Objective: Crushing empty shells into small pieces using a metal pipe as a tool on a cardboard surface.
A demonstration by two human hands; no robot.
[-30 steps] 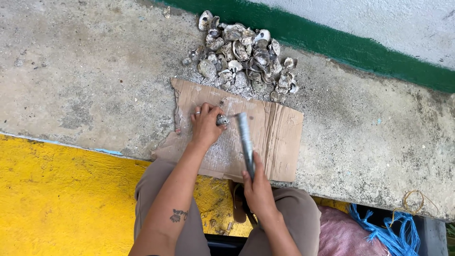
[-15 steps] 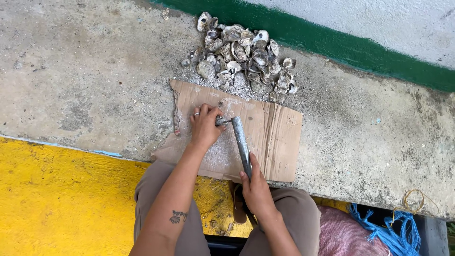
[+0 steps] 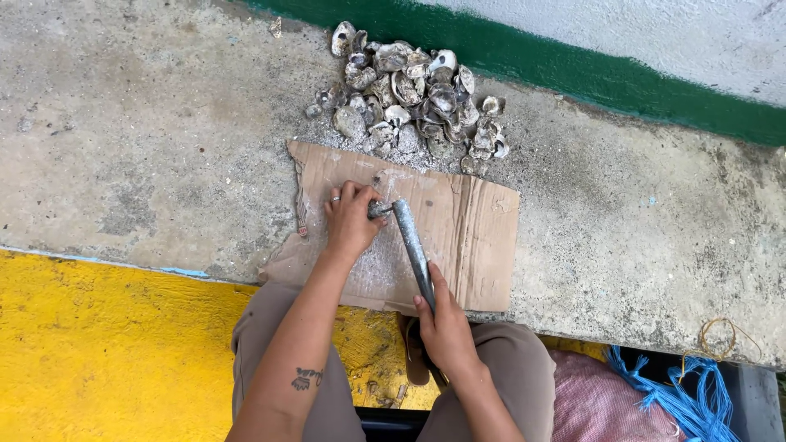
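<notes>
Concrete ledge (image 3: 164, 147) supports cardboard (image 3: 467, 237). Left hand (image 3: 350, 219) pins 1 shell (image 3: 377, 209); right hand (image 3: 446, 327) clamps metal bar (image 3: 412, 245) touching it.

Rough grey concrete slab (image 3: 147, 139), stained and pitted, fills most of the view. Along the top runs a dark green painted band (image 3: 589, 69) with a pale whitish wall (image 3: 671, 29) above it. Lower left, a bright yellow painted floor (image 3: 98, 352) (scuffed, with a thin blue edge line where it meets the concrete). Bottom right corner: pink woven sack (image 3: 594, 405), blue frayed rope (image 3: 696, 401), a loop of tan twine (image 3: 720, 336) on the slab edge. Flat even daylight, soft shadows
</notes>
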